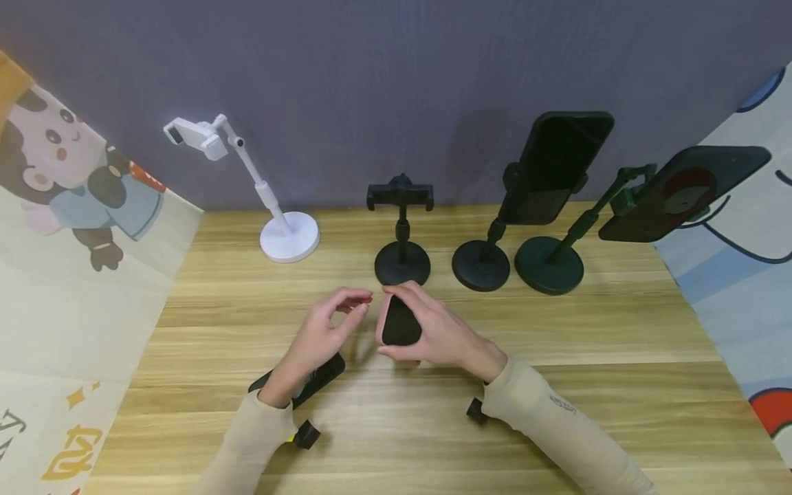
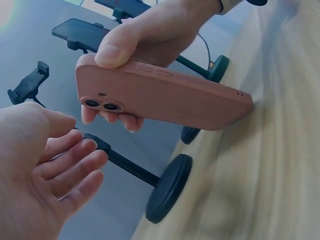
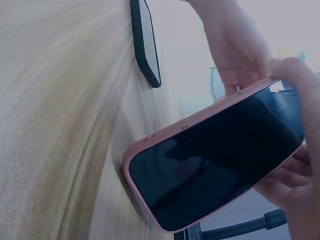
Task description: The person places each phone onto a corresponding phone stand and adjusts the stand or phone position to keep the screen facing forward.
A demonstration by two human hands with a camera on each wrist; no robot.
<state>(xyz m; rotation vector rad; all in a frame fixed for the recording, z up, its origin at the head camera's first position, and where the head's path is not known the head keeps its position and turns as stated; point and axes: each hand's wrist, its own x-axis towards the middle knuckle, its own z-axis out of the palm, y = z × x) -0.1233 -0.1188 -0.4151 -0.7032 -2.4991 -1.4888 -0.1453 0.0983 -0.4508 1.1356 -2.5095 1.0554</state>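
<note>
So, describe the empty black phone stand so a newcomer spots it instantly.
Look at the back edge of the wooden table in the head view. Right of the white stand, just beyond the pink phone in the right hand, is the empty stand. It's black, and its clamp holds nothing, unlike the loaded black stand and green stand to its right.

Soft light here, faint shadows on my table (image 1: 396,447); glare whitens the left wrist view's top-left corner, and reflections mottle the phone (image 3: 220,155) I grip.
</note>
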